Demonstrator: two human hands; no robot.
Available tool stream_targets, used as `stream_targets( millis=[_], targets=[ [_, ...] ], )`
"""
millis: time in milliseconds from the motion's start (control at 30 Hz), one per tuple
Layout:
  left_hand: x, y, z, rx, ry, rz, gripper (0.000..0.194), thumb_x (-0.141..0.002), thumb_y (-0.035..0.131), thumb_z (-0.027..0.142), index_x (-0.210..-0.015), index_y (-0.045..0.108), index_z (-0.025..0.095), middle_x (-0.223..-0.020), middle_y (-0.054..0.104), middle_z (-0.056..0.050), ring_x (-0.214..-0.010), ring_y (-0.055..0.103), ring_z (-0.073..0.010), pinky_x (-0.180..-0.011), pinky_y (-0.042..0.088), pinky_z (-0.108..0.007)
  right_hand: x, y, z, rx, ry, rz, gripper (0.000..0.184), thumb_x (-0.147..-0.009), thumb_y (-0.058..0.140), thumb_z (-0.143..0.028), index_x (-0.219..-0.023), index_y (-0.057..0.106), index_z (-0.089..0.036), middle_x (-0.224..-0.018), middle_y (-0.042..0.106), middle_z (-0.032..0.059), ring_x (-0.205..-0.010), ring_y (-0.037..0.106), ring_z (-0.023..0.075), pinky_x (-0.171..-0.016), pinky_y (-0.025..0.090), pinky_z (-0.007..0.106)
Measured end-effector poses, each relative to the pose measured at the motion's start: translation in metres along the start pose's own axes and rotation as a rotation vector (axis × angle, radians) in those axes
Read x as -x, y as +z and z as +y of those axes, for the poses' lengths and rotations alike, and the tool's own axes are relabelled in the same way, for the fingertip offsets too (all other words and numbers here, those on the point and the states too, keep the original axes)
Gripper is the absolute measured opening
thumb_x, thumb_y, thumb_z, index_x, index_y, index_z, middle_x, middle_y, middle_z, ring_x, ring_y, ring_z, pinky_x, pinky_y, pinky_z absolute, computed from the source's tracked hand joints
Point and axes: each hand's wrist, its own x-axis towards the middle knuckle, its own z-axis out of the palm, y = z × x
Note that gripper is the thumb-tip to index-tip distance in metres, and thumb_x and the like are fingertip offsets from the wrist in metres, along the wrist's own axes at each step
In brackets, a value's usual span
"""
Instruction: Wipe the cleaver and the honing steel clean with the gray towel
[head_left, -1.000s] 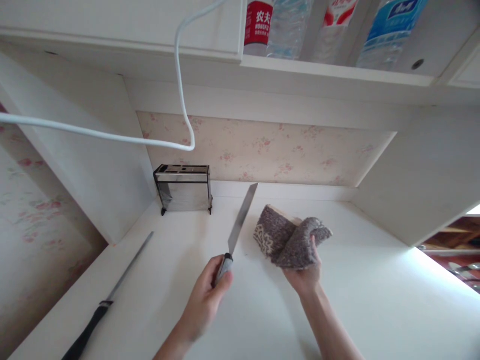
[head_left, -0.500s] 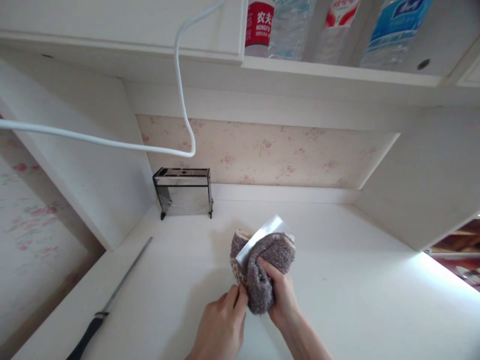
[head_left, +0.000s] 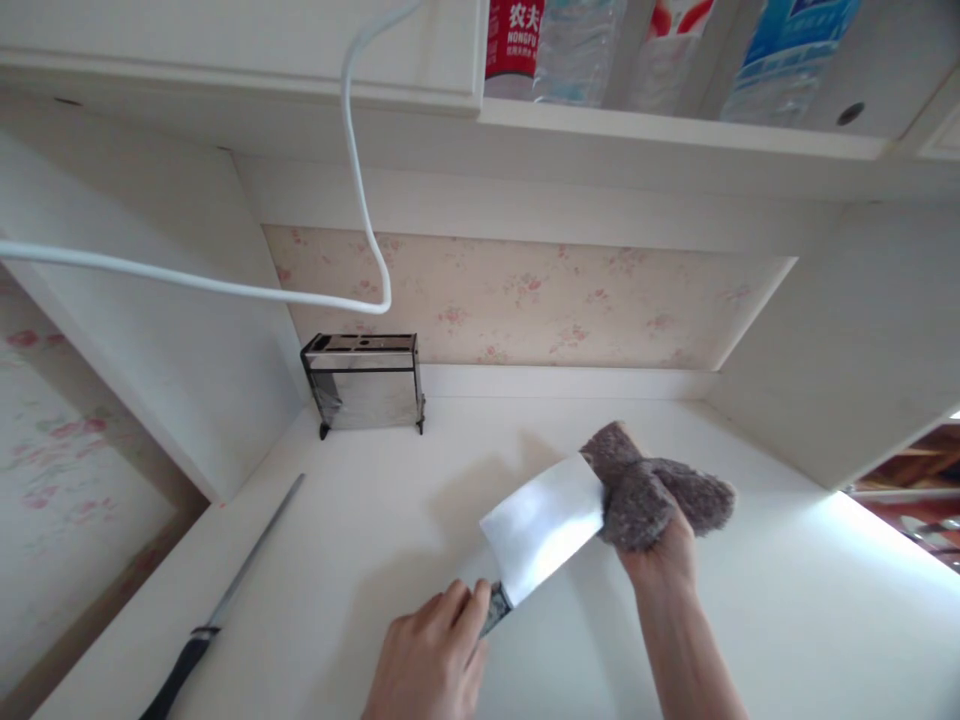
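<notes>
My left hand (head_left: 431,660) is closed round the grey handle of a broad cleaver (head_left: 544,522), whose flat shiny blade faces up above the white counter (head_left: 787,620). My right hand (head_left: 660,555) grips a bunched grey-brown cloth (head_left: 649,490), which wraps the far end of the blade. Both hands are over the middle of the counter, near its front.
A steel knife rack (head_left: 365,380) stands at the back left against the flowered wall. A black-handled sharpening rod (head_left: 217,610) lies at the front left. A white cable (head_left: 360,200) hangs overhead. Water bottles (head_left: 577,50) stand on the shelf above.
The cleaver turned from edge-on to flat side up. The cloth closed over the blade near its handle, then slid right along it to the far end.
</notes>
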Motion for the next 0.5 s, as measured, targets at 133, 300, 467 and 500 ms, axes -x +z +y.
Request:
stream_targets(
  millis=[133, 300, 467, 500],
  targets=[
    [0.013, -0.022, 0.011, 0.443, -0.345, 0.123, 0.021, -0.077, 0.068, 0.036, -0.094, 0.066, 0.023, -0.07, 0.059, -0.002, -0.057, 0.052, -0.0125, -0.053, 0.04, -0.021, -0.006, -0.005, -0.016, -0.043, -0.018, 0.037, 0.018, -0.08, 0.054, -0.021, -0.091, 0.068, -0.024, -0.085, 0.073, -0.0021, -0.076, 0.069, 0.0145, -0.075, 0.057, 0.032],
    [0.022, -0.033, 0.02, 1.263, -0.623, 0.184, 0.038, -0.078, 0.063, 0.052, -0.101, 0.058, 0.021, -0.062, 0.042, 0.008, -0.035, 0.014, -0.0004, -0.029, 0.013, -0.015, 0.018, 0.003, -0.002, -0.048, 0.165, -0.06, 0.018, -0.079, 0.06, -0.033, -0.093, 0.068, -0.026, -0.091, 0.073, -0.0014, -0.083, 0.068, 0.0165, -0.081, 0.055, 0.035],
    [0.018, -0.02, 0.02, 1.66, -0.494, 0.094, 0.032, -0.085, 0.059, 0.044, -0.104, 0.06, 0.018, -0.061, 0.043, 0.007, -0.035, 0.016, -0.0004, -0.029, 0.017, -0.014, 0.06, 0.008, 0.034, 0.125, 0.452, -0.195, 0.021, -0.062, 0.077, -0.034, -0.075, 0.069, -0.02, -0.072, 0.072, 0.0023, -0.065, 0.067, 0.0189, -0.07, 0.056, 0.035],
    [0.018, -0.015, 0.019, 1.695, -0.479, 0.055, 0.032, -0.086, 0.057, 0.043, -0.105, 0.059, 0.018, -0.062, 0.045, 0.007, -0.035, 0.016, -0.0005, -0.028, 0.017, -0.014, 0.069, 0.01, 0.041, 0.174, 0.495, -0.247, 0.024, -0.058, 0.08, -0.034, -0.072, 0.069, -0.018, -0.069, 0.071, 0.0041, -0.062, 0.067, 0.0207, -0.068, 0.056, 0.037]
  ],
)
